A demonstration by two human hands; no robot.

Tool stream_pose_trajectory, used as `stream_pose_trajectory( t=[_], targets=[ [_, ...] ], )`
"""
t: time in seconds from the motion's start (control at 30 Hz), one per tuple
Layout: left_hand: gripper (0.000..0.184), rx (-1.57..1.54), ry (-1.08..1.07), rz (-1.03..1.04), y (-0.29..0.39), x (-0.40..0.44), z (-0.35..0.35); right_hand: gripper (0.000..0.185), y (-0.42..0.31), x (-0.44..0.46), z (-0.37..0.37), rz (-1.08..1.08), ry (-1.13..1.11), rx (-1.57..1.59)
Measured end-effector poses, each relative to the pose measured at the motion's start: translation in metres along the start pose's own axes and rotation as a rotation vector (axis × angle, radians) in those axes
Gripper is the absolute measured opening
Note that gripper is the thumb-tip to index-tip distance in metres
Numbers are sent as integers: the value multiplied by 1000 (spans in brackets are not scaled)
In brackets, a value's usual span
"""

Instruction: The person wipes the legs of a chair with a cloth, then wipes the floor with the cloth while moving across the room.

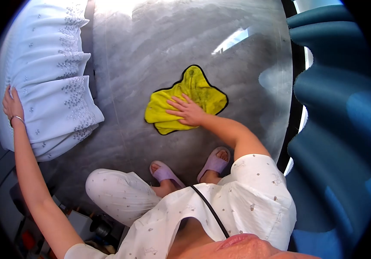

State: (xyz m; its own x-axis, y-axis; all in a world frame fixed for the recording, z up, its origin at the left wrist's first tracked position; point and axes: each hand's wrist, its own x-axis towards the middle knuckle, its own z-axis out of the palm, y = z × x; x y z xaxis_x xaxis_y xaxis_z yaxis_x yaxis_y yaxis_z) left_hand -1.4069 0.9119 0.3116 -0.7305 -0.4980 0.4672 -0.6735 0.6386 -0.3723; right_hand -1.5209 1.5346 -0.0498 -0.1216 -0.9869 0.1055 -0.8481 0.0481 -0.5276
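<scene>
At the far left we see the left hand (13,105), a bracelet (17,118) at its wrist, resting on the white cover (43,108). Its fingers lie close together; we cannot tell whether this grip pinches the fabric or only leans on it. The cover's ruffled edge, sewn with silvery sprigs, hangs toward the floor (125,56). Below, beside the bent left knee (114,190), sit some dark items too dim for us to name.

In the middle, the yellow cloth (196,88) lies on the grey floor, in front of the feet, its black border bent into an uneven star and its near left side seemingly doubled over. Dark patches mark its far and right parts; we cannot say whether they are dirt, damp or ruffled pile. The right hand (189,112) is on it, palm down, fingers spread wide, closed around nothing. We judge the step in hand to be pressing the cloth along the floor, and the next move to call for a flat palm, even pressure and a smoothed fold.

Nearer us are two lilac slippers (166,173). At the far right hangs a blue curtain (336,95), well apart from the cloth.
</scene>
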Motion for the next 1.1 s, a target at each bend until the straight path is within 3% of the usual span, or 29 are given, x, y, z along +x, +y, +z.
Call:
stream_pose_trajectory(
  t=[0.07, 0.2, 0.27, 0.4, 0.47, 0.5, 0.57, 0.6, 0.67, 0.7, 0.73, 0.8, 0.87, 0.93, 1.0, 1.1],
  targets=[
    [51, -8, 4, 6, -1, 1, 2, 66, 14, -31, -15, -38, -102, 15],
    [52, -5, -10, -11, 7, 0, -6, 67, 47, -92, -58, 193, -195, -112],
    [51, -12, -6, -7, 6, -1, -6, 68, 67, -123, -73, 326, -120, -213],
    [51, -71, -44, -69, 24, -7, -21, 62, 100, -172, -90, 869, 78, -434],
    [51, -77, -63, -70, 40, -11, -37, 55, 121, -195, -78, 1107, 380, -678],
    [52, -86, -79, -74, 49, -13, -47, 55, 134, -205, -72, 1105, 377, -673],
    [53, -105, -117, -78, 63, -15, -61, 52, 159, -220, -64, 1504, 729, -817],
    [53, -115, -136, -82, 66, -15, -62, 52, 172, -223, -66, 1504, 723, -814],
    [52, -99, -111, -57, 51, -13, -46, 53, 198, -222, -68, 1931, 840, -975],
    [51, -86, -79, -33, 36, -10, -33, 55, 203, -208, -78, 2089, 882, -870],
    [51, -73, -44, -11, 22, -6, -20, 55, 222, -204, -78, 2088, 886, -864],
    [50, -42, 24, 33, 5, -2, -8, 58, 281, -199, -72, 2415, 1103, -1021],
    [50, -35, 26, 34, 2, -2, -7, 59, 298, -172, -77, 2367, 1176, -941],
    [50, -37, 25, 38, 3, -1, -7, 61, 284, -120, -96, 2108, 1080, -653],
    [50, -46, 6, 19, 5, -2, -10, 63, 274, -79, -111, 1998, 921, -519],
    [50, -43, 15, 34, 5, -4, -9, 64, 259, -22, -113, 1802, 752, -564]
  ],
)
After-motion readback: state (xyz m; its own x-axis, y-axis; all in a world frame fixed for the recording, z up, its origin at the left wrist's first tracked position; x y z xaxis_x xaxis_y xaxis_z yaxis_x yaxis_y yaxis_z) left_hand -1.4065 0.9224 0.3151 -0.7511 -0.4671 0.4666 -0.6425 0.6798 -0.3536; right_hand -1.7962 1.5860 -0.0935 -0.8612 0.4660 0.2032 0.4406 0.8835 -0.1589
